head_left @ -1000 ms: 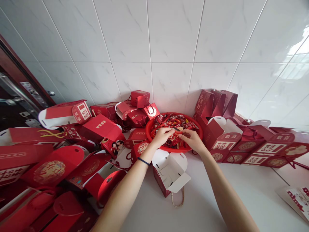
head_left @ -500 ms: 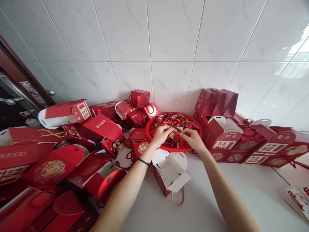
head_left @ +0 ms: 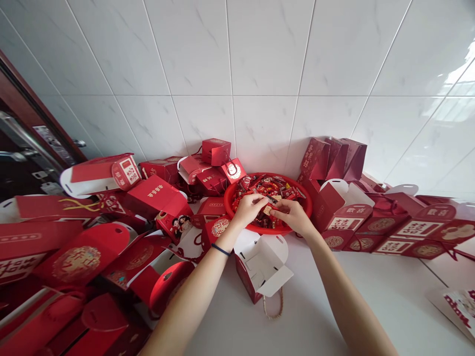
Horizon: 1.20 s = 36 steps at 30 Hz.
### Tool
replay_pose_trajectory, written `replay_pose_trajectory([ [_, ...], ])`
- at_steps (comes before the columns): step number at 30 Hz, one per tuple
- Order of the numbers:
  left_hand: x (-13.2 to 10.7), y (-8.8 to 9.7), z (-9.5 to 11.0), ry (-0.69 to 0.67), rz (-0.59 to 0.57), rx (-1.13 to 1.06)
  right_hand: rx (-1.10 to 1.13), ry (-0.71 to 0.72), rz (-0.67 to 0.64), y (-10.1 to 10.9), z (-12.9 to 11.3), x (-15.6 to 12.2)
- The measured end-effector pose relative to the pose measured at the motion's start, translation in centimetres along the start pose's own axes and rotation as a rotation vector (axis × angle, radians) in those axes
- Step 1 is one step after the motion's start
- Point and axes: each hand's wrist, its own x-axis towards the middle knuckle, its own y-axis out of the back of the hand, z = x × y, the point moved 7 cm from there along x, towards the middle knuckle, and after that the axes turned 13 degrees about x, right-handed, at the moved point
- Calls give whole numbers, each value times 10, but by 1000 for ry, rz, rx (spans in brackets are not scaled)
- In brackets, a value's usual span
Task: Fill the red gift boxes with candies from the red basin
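Observation:
Both my hands are over a red plastic basin (head_left: 307, 210) heaped with wrapped candies (head_left: 260, 187). My left hand (head_left: 252, 209) is closed in a pinch, with a small dark-wrapped piece (head_left: 272, 199) at its fingertips. Facing it, my right hand (head_left: 293, 216) pinches a red and gold wrapped candy (head_left: 267, 210) between thumb and fingers. The fingertips of the two hands nearly meet, and some of what they hold is hidden. Just in front of the basin, between my forearms, stands an open red gift box (head_left: 263, 264) with a white inside and a rope handle (head_left: 273, 310); no candy shows in it.
Many red gift boxes (head_left: 79, 254) lie piled on the left. Other boxes (head_left: 347, 205) stand stacked at the right against the white tiled wall (head_left: 260, 59). A printed white piece (head_left: 456, 309) lies at the right of the white table (head_left: 308, 301).
The red and gold candy at my right fingertips has turned and tilted. My right hand has shifted slightly; my left hand stays nearly in place. The open box has not moved.

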Motion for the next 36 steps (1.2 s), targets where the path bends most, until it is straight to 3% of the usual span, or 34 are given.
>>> replay_pose_trajectory([
  [6, 26, 15, -8, 111, 126, 233, 87, -35, 87, 6, 3, 0],
  [13, 76, 8, -13, 161, -53, 617, 132, 5, 108, 9, -8, -1],
  [20, 59, -21, -14, 159, -253, 808, 258, -18, 140, 12, -6, 0],
  [24, 43, -26, -4, 114, -303, 812, 272, -41, 187, 17, -3, 0],
  [31, 44, -2, 16, 45, -205, 711, 346, -82, 226, 18, -4, -3],
  [36, 63, 29, 1, 104, -82, 682, 301, -43, 239, 20, -6, -3],
])
